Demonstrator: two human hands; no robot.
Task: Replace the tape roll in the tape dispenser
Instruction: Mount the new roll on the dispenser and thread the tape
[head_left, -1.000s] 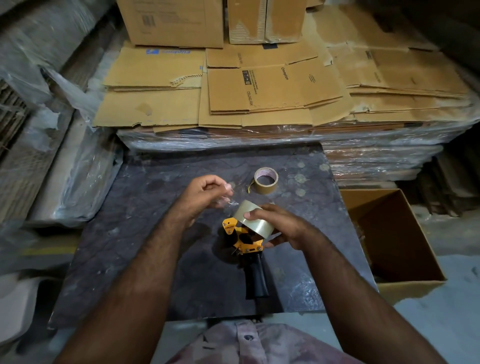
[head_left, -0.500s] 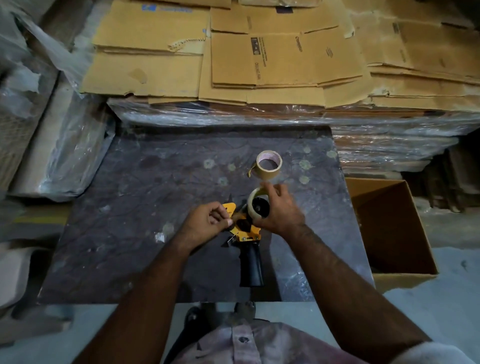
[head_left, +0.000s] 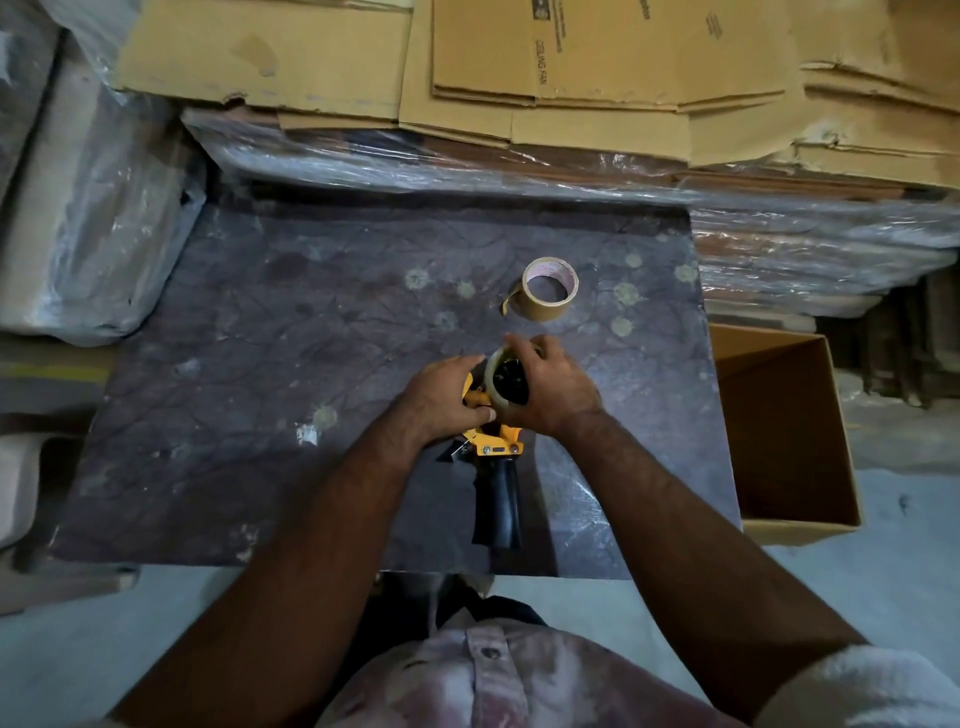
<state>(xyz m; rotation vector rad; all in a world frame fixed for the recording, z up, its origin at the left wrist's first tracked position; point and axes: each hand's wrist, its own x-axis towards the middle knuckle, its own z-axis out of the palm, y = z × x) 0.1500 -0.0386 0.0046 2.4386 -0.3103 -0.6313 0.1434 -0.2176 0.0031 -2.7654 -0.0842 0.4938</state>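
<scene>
The dispenser (head_left: 493, 447) lies on the table (head_left: 260, 338), near its six o'clock edge, black handle pointing toward the person. The right hand (head_left: 550, 387) is wrapped around the new roll (head_left: 493, 382), which sits over the black hub at the twelve o'clock end of the yellow frame. The left hand (head_left: 441, 397) is clamped on the frame at the roll's nine o'clock side, thumb pressed toward the roll. The two hands are close together, almost touching.

Step in hand, by judgement: seating the roll on the hub — loading, not yet threading. Whether the roll is pushed fully home cannot be told; the right hand covers most of it.

The old roll (head_left: 548, 288) stands apart at twelve o'clock from the hands, a loose tail at its nine o'clock side. An open box (head_left: 779, 431) sits off the table at three o'clock.

Next move likely calls for a firm push to bottom the roll on the hub, then finding the free end and leading it through to the cutter — sticky side correctly faced.
</scene>
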